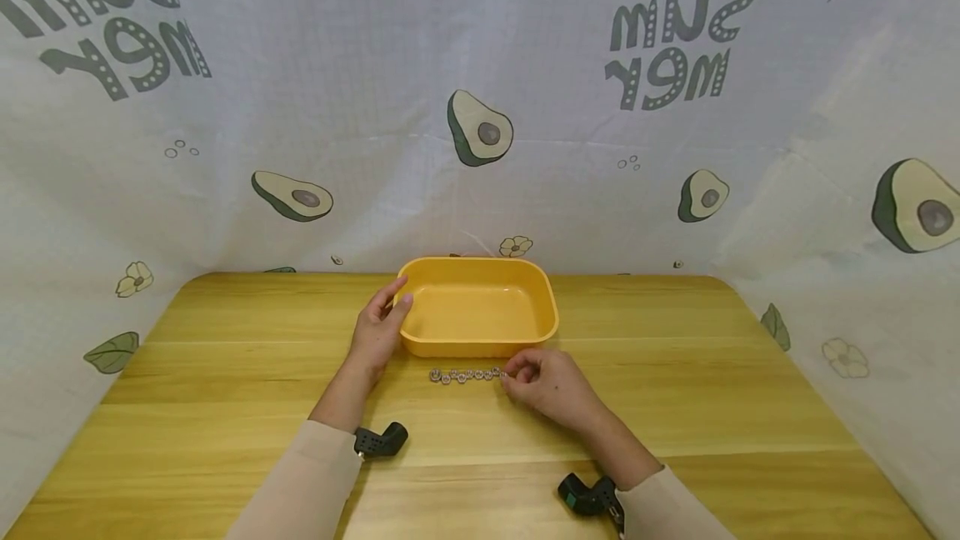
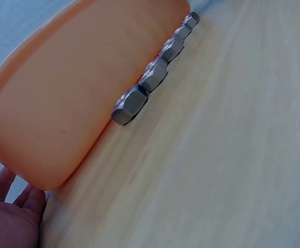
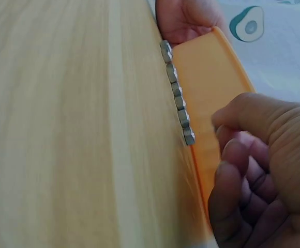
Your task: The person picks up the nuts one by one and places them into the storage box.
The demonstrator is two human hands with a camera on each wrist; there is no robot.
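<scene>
A yellow plastic bin stands at the back of the table, looking orange in both wrist views. My left hand grips its left end, with the thumb at the rim. In front of the bin, a row of several metal hex nuts lies on the wood, the leftmost nut being the larger one. At the row's right end is my right hand, thumb and index finger brought together beside the last nuts. Whether a nut sits between those fingertips is not clear.
The wooden table reaches back to a white cloth printed with avocados and lettering. The bin's back edge is close to that cloth. Black wrist cameras are worn on both forearms.
</scene>
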